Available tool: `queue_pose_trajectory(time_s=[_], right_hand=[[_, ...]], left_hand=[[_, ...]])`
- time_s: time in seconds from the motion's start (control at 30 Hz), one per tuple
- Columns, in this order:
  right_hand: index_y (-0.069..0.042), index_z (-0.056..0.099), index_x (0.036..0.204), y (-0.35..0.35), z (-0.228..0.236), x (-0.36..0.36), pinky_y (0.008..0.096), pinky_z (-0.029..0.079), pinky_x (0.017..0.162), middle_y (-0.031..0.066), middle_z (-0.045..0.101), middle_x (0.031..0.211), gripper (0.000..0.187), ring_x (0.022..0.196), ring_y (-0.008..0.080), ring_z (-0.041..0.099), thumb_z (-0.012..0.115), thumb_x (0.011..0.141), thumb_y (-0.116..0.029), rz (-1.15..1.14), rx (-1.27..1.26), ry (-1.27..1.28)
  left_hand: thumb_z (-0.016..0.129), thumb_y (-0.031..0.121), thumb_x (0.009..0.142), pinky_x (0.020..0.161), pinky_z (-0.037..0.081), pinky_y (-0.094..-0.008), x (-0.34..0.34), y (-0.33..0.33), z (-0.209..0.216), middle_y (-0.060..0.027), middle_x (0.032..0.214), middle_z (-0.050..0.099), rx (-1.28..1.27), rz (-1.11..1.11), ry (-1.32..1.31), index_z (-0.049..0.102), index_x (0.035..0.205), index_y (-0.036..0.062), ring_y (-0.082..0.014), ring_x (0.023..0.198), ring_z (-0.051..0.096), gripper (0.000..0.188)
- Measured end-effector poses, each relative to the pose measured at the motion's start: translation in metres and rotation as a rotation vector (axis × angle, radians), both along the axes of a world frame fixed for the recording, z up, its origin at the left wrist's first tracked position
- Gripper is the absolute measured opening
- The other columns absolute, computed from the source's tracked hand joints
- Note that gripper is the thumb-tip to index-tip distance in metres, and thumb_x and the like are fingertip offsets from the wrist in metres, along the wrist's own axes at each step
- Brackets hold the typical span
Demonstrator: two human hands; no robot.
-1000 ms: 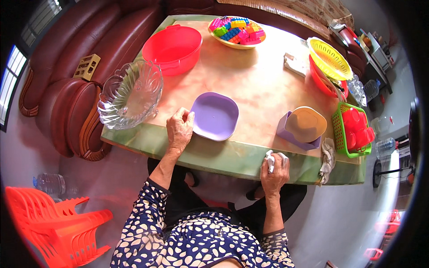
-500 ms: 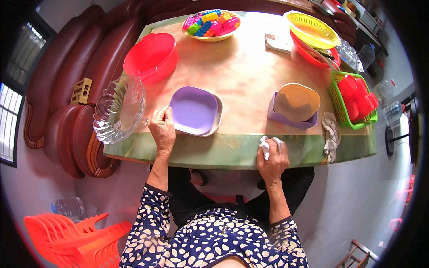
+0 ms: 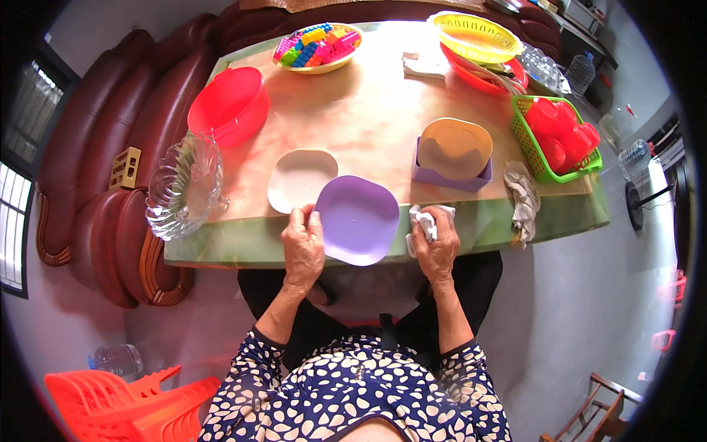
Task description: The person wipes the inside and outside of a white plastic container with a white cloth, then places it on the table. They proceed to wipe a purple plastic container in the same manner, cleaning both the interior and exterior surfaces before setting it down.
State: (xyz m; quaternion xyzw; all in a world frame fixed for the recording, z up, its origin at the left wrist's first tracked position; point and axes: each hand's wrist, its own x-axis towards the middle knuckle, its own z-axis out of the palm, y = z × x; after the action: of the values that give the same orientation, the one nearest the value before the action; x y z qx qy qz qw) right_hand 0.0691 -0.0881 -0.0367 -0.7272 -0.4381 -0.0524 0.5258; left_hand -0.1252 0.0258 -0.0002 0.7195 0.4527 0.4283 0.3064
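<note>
My left hand (image 3: 303, 247) is closed on the left rim of a shallow purple plate (image 3: 359, 219), lifted near the table's front edge and tilted toward me. My right hand (image 3: 436, 245) grips a crumpled white cloth (image 3: 425, 223), just right of the plate and apart from it. Behind the purple plate, a cream-white plate (image 3: 303, 179) of the same rounded-square shape lies on the table. To the right, an orange plate (image 3: 455, 149) leans inside a purple box-shaped holder (image 3: 451, 177).
On the left stand a clear glass bowl (image 3: 185, 188) and a red basin (image 3: 230, 107). Farther back are a bowl of toy bricks (image 3: 317, 48) and a yellow strainer (image 3: 476, 37). At right, a green basket (image 3: 544, 158) holds red cups, beside a striped rag (image 3: 521, 202).
My left hand has lifted the purple plate off the cream-white one and brought it right and toward me. My right hand stays near the table edge, still with the white cloth.
</note>
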Motion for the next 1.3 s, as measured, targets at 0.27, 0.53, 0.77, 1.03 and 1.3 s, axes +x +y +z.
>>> queue_pose_trajectory(time_s=[0.27,0.53,0.77,1.03,1.3], right_hand=[[-0.002,0.059,0.106,-0.017,0.014,-0.001,0.0414,0.048,0.080,0.0163,0.059,0.100,0.027,0.092,0.0325,0.058,0.070,0.081,-0.005,0.051,0.142,0.029],[0.004,0.055,0.116,-0.033,0.031,-0.019,0.0430,0.043,0.094,0.0217,0.046,0.120,0.046,0.111,0.0371,0.045,0.069,0.073,-0.006,0.274,-0.396,-0.391],[-0.001,0.055,0.117,-0.022,0.025,-0.011,0.0390,0.050,0.081,0.0164,0.056,0.106,0.039,0.096,0.0336,0.052,0.062,0.078,-0.004,0.392,-0.526,-0.434],[0.002,0.062,0.106,0.003,0.021,-0.021,0.0403,0.052,0.081,0.0166,0.057,0.107,0.027,0.091,0.0340,0.055,0.062,0.079,-0.001,0.082,-0.477,-0.500],[0.008,0.060,0.105,-0.022,0.051,-0.038,0.0412,0.049,0.087,0.0288,0.053,0.116,0.028,0.101,0.0387,0.053,0.058,0.079,-0.002,0.678,-0.498,-0.309]], left_hand=[[0.055,0.004,0.090,0.080,0.051,-0.0350,0.024,-0.023,-0.028,-0.0182,0.095,0.069,0.034,-0.066,0.111,0.062,0.109,-0.0048,-0.0264,0.086,0.067,0.022],[0.048,0.015,0.098,0.052,0.049,-0.0390,0.025,-0.019,-0.015,-0.0168,0.059,0.061,-0.264,-0.162,0.101,0.061,0.093,-0.0050,-0.0271,0.049,0.062,0.024],[0.049,0.013,0.097,0.049,0.046,-0.0392,0.023,-0.021,-0.033,-0.0183,0.059,0.058,-0.080,-0.209,0.063,0.060,0.095,-0.0032,-0.0282,0.049,0.061,0.019],[0.048,0.010,0.097,0.049,0.045,-0.0400,0.027,-0.031,-0.020,-0.0160,0.055,0.056,-0.092,-0.132,0.030,0.060,0.097,-0.0008,-0.0283,0.047,0.060,0.016],[0.050,0.013,0.096,0.061,0.047,-0.0422,0.026,-0.027,-0.031,-0.0227,0.074,0.062,-0.145,-0.104,0.078,0.061,0.103,-0.0019,-0.0349,0.065,0.061,0.020]])
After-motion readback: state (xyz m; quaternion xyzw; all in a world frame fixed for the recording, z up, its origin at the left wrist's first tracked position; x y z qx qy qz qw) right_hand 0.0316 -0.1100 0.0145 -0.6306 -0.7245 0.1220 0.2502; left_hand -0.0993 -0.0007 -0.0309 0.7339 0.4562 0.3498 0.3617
